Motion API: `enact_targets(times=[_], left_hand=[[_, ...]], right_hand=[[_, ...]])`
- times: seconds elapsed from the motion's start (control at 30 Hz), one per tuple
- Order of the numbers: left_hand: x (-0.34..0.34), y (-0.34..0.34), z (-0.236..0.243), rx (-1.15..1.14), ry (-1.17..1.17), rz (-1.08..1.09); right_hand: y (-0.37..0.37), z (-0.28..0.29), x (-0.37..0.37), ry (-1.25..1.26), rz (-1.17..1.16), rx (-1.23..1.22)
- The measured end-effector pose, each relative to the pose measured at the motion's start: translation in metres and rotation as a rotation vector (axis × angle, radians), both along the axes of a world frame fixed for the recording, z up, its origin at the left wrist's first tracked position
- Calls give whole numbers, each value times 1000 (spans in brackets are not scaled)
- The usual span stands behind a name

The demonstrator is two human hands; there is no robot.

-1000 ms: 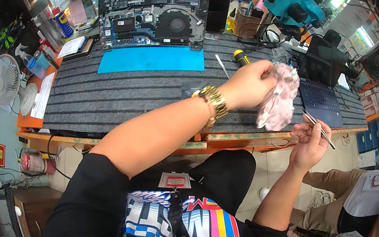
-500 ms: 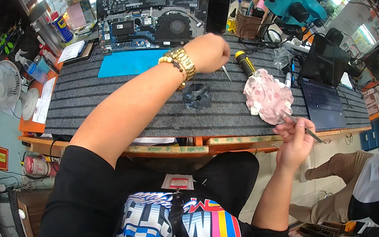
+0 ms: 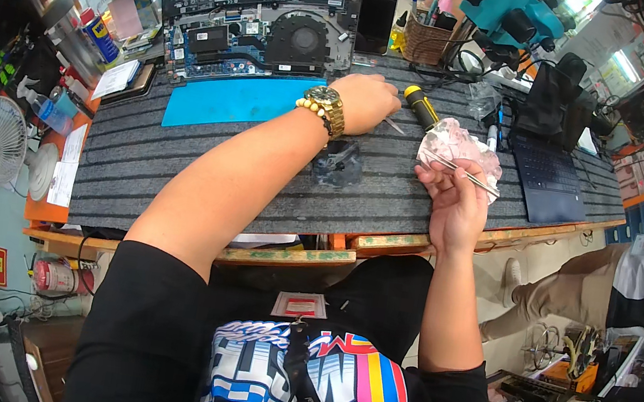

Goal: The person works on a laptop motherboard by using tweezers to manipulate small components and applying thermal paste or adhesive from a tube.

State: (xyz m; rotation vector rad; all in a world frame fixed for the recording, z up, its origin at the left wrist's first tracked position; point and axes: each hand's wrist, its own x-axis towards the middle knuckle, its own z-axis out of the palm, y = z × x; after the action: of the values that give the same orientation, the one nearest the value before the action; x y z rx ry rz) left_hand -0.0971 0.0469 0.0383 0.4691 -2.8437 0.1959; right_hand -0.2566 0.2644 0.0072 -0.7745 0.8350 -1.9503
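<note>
My left hand [image 3: 364,103], with a gold watch and beads at the wrist, is over the mat with its fingers curled. A thin silver pointed tool [image 3: 395,126] sticks out beside its fingers; whether they grip it is hidden. My right hand [image 3: 459,210] pinches slim metal tweezers [image 3: 469,176] above a crumpled pink-and-white cloth [image 3: 455,145]. Under my left wrist lies a small dark clear-wrapped packet [image 3: 337,166]. Beyond that hand, an opened laptop [image 3: 256,35] shows its board, fan and battery, a blue sheet [image 3: 219,103] in front of it.
A yellow-and-black screwdriver [image 3: 420,105] lies near the cloth. At the right stands another laptop [image 3: 548,180]. A phone [image 3: 376,18], a pen basket [image 3: 428,39] and a teal microscope [image 3: 510,12] are at the back. Another person [image 3: 603,288] is off to the right.
My right hand has moved left and up with the tweezers, now in front of the cloth. My left hand has shifted slightly right and nearer to me, and the pointed tool beside it lies at a flatter angle.
</note>
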Motion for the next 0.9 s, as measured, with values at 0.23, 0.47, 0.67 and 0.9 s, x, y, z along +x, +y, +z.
enact_targets(times=[0.23, 0.47, 0.67, 0.9], left_hand=[[4, 6, 1, 8, 2, 20], [15, 8, 6, -8, 32, 6], [43, 21, 32, 251, 181, 89], [140, 22, 60, 264, 252, 174]], right_hand=[[1, -8, -3, 70, 32, -76], [0, -8, -2, 70, 34, -91], [2, -9, -3, 87, 16, -93], [1, -7, 0, 85, -30, -5]])
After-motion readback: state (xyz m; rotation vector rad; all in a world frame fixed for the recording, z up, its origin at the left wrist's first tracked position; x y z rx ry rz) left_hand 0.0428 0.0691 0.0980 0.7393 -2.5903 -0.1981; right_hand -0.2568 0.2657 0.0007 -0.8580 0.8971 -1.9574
